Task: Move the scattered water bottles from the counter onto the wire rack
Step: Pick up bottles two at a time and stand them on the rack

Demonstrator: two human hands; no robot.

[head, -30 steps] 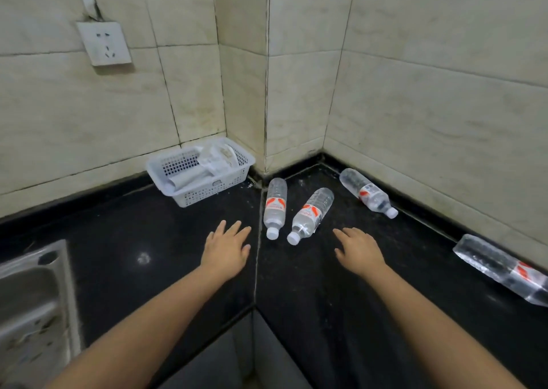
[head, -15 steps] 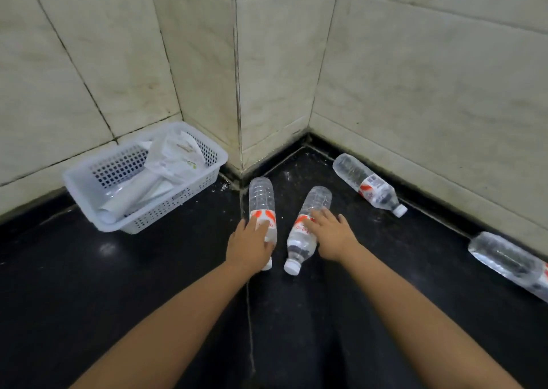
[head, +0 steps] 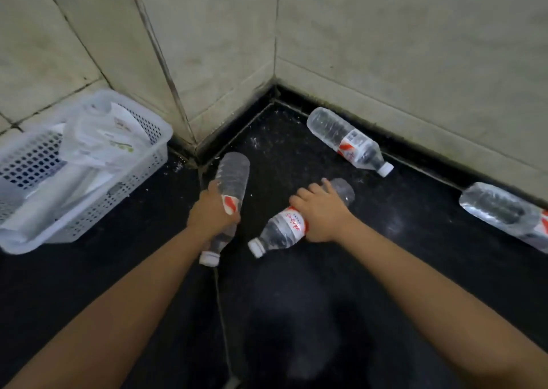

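Four clear water bottles with red-and-white labels and white caps appear in the head view, on or just above a black counter (head: 385,270) in a tiled corner. Left hand (head: 212,215) grasps the left bottle (head: 232,178) around its label, cap end toward the viewer. Right hand (head: 321,213) grasps the middle bottle (head: 283,230) around its body, cap pointing lower left. Whether these two bottles touch the counter cannot be told. A third bottle (head: 348,141) lies on its side near the right wall's base. A fourth bottle (head: 504,210) lies along the same wall, cut off by the right edge. At left, a white perforated basket (head: 89,210) holding white packets sits against the wall.
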